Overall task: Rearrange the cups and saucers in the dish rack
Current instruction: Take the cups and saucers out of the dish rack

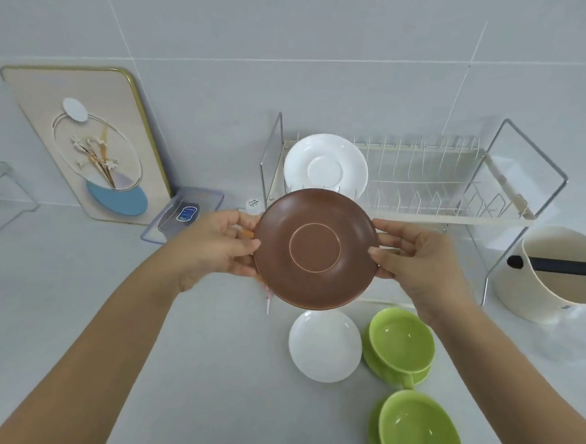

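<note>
Brown round matte saucer (315,249) pinched at opposite rims by left hand (214,248) and right hand (419,260) fingers.

A matte brown saucer (315,249) with a thin pale ring circling its middle fills the centre of the frame. Behind it, a plain white saucer (326,163) stands in a cream-white wire dish rack (424,182) framed in silver metal. At lower centre lies a plain white dish (325,345); to its right, a lime-green cup (401,341) on a matching green saucer (372,359), and at lower right a second lime-green cup (421,432). At upper left leans a beige board (84,140) edged in gold, printed with white flowers, a white disc and a blue crescent. At right, a cream container (556,275) carries a black bar. The wall tiles and counter (190,370) are pale grey.
</note>
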